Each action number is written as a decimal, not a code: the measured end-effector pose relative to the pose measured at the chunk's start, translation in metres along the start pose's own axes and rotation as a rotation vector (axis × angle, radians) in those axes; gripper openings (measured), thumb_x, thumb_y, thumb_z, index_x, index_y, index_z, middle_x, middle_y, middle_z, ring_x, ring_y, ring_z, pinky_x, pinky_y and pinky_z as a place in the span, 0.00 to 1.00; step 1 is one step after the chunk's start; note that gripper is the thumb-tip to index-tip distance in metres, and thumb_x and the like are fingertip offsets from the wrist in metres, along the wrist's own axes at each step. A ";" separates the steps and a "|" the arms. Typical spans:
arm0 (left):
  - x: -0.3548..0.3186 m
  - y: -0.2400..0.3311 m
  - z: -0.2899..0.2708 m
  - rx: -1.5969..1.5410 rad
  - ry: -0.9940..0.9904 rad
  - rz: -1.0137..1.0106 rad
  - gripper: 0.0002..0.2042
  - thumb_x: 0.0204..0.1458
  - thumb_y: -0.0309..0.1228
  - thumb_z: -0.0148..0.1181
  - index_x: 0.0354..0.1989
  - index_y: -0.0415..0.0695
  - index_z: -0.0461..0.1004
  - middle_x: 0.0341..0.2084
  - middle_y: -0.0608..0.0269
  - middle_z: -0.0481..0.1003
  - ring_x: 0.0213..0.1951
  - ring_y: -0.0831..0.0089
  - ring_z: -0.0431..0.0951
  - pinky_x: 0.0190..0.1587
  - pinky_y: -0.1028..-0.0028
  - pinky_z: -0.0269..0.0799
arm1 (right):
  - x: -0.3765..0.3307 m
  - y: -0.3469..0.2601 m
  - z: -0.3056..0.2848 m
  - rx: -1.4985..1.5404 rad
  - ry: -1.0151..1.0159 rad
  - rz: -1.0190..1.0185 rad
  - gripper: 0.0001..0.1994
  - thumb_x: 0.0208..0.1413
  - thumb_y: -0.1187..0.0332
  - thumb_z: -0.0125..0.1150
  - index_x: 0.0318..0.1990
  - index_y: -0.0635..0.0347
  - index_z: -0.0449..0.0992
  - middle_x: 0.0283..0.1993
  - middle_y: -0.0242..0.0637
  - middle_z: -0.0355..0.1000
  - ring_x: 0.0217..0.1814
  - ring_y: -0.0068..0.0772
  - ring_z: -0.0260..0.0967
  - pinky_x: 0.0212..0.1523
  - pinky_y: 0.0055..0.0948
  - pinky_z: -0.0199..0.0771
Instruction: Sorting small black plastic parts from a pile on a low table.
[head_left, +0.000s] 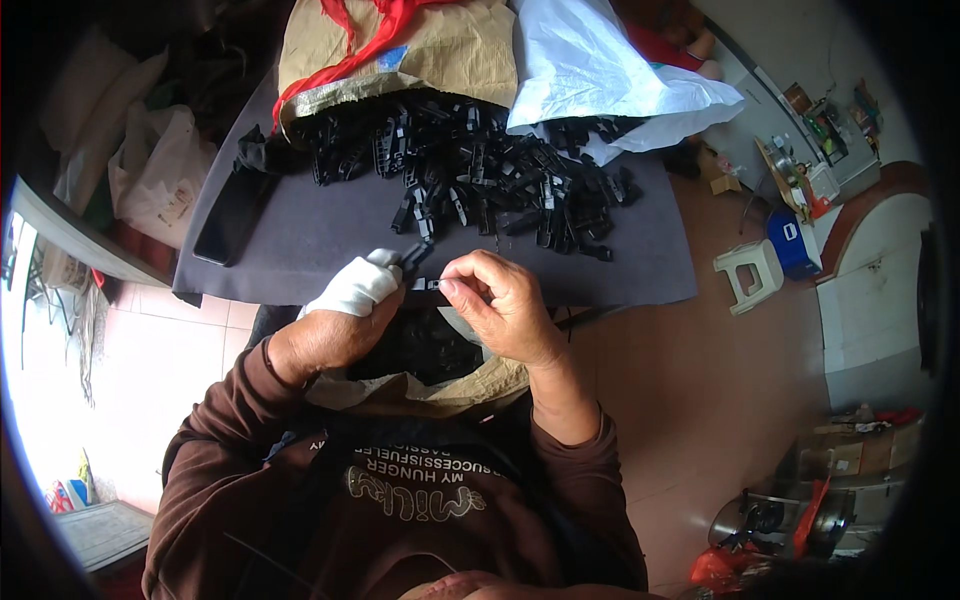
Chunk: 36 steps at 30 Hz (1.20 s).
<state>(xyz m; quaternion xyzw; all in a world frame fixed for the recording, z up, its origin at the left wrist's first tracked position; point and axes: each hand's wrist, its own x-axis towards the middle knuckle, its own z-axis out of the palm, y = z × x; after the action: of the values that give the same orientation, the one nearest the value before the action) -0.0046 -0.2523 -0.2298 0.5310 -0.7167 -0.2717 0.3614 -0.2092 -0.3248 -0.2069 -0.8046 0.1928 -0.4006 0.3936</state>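
My left hand, in a white glove, is closed around a black plastic part that sticks out past the fingers. Beside it, the bare thumb and forefinger of my right hand are pinched together at a small dark and pale piece, too small to name. Both hands are over the near edge of a dark grey table. Beyond them, a heap of similar black plastic parts spreads across the tabletop. Below my hands, an open sack at my lap holds more black pieces.
A brown sack and a white sack lie at the table's far side, their mouths towards the heap. A black phone rests at the left. A white stool and a blue box stand on the floor to the right.
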 end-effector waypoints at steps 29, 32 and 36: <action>-0.006 0.024 0.034 0.034 0.085 0.174 0.06 0.52 0.27 0.59 0.31 0.38 0.73 0.26 0.53 0.72 0.26 0.52 0.71 0.27 0.63 0.66 | -0.010 0.026 0.024 -0.411 0.216 -0.193 0.11 0.59 0.75 0.45 0.24 0.66 0.67 0.22 0.44 0.62 0.21 0.47 0.62 0.23 0.36 0.63; -0.002 0.025 0.031 0.039 0.186 0.163 0.07 0.53 0.28 0.59 0.35 0.38 0.73 0.22 0.55 0.71 0.23 0.55 0.71 0.26 0.65 0.65 | -0.002 0.028 0.019 -0.188 0.138 -0.206 0.11 0.62 0.69 0.47 0.29 0.66 0.68 0.22 0.41 0.61 0.20 0.41 0.60 0.22 0.32 0.62; 0.006 0.020 0.006 -0.050 0.106 0.095 0.08 0.56 0.29 0.57 0.38 0.37 0.73 0.22 0.53 0.70 0.23 0.58 0.71 0.26 0.67 0.65 | 0.002 0.016 -0.006 0.012 -0.083 -0.030 0.11 0.60 0.64 0.56 0.37 0.65 0.70 0.23 0.35 0.65 0.21 0.25 0.62 0.23 0.23 0.62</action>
<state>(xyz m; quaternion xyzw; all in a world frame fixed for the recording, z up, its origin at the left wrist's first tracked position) -0.0216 -0.2525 -0.2165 0.5009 -0.7140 -0.2436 0.4243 -0.2126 -0.3391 -0.2162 -0.8210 0.1619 -0.3740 0.3999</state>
